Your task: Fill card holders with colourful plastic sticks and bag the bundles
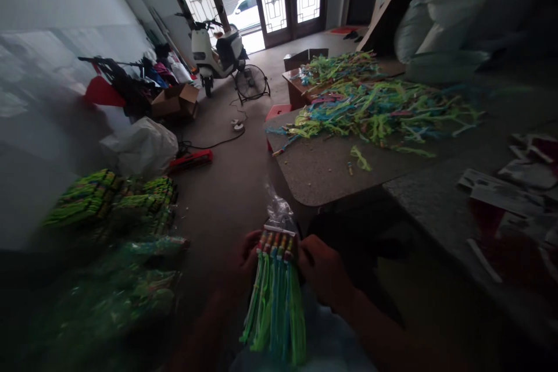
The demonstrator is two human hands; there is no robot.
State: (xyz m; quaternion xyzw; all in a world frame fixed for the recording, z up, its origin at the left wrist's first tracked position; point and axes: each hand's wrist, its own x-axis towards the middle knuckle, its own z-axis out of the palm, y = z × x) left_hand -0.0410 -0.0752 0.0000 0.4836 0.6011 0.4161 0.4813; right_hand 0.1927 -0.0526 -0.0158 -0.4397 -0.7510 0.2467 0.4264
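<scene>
In front of me is a bundle of green and blue cords [276, 308] with several red-and-yellow banded, handle-like ends [278, 244] lined up side by side at its top. A white strip crosses just above those ends, and a crumpled clear plastic bag [280, 212] rises beyond it. My left hand [247, 256] grips the bundle's left edge, its fingers dim and partly hidden. On the right edge, my right hand [320, 264] is closed with the fingers curled. The cords hang down toward my lap.
Loose cords [375, 110] are heaped on the grey table [314, 174] ahead. Packed green bundles [82, 197] and clear plastic bags [122, 290] lie at left on the floor. Farther off stand a scooter [218, 49], a round fan [251, 82] and a cardboard box [175, 102]. White sacks [444, 23] are piled at right.
</scene>
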